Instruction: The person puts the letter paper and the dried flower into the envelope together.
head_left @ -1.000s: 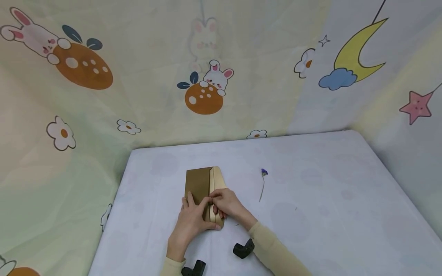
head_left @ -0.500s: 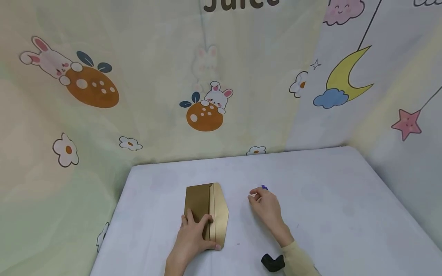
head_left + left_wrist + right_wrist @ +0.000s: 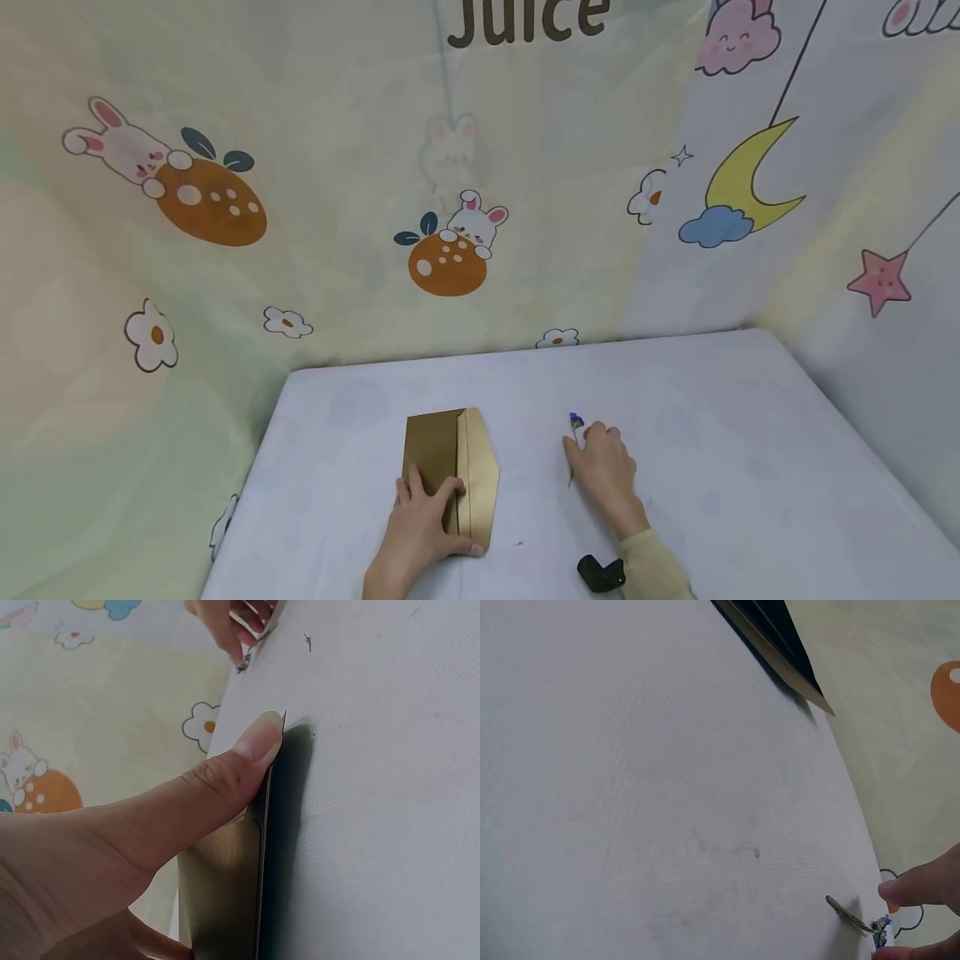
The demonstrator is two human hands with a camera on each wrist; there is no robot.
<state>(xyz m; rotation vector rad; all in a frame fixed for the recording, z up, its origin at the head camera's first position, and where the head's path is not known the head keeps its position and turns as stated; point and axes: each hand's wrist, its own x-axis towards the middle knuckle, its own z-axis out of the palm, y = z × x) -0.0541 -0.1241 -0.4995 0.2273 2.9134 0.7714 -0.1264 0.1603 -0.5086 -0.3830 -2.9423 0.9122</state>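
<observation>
A gold envelope (image 3: 480,479) lies on the white cloth with its pointed flap unfolded to the right. My left hand (image 3: 416,525) holds it near its lower end, thumb on the flap's edge and index finger bent at the pocket opening. In the left wrist view, the thumb (image 3: 217,784) overlaps the envelope's (image 3: 225,877) edge. My right hand (image 3: 606,475) is over a small purple flower (image 3: 576,422) with a thin stem. The right wrist view shows the flower (image 3: 847,915) between thumb and finger, which stand apart. The rest of the right hand is out of that view.
A white-clothed table (image 3: 750,467) meets a printed fabric backdrop (image 3: 337,208) at its back and sides. A black camera piece (image 3: 600,575) sits by my right wrist. Small dark specks (image 3: 519,543) dot the cloth.
My right hand has left the envelope and moved right to the flower. The left hand stays on the envelope. The head view has tilted upward.
</observation>
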